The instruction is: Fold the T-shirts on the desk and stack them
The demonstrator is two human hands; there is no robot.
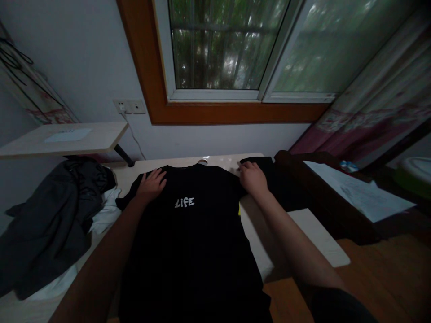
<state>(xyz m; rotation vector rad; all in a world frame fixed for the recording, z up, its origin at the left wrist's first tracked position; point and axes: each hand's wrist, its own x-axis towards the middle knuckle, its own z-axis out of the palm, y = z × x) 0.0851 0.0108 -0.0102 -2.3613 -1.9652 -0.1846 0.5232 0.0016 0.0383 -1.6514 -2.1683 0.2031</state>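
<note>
A black fabric T-shirt (191, 251) with white lettering (184, 202) lies open on a pale, wood-look table (318, 235), collar (182, 169) at twelve o'clock. Its spreading appears largely done; no fold shows across the body. The left hand (153, 185) rests flat at ten, fingers parted; the right hand (253, 178) curls at two, its grip impossible to tell. Past it, a blurred, round green vessel (411, 178) shows no readable contents.

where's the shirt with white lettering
The shirt lies on the table, lower middle of the head view, right of the grey clothes, the left hand on one shoulder.
</note>
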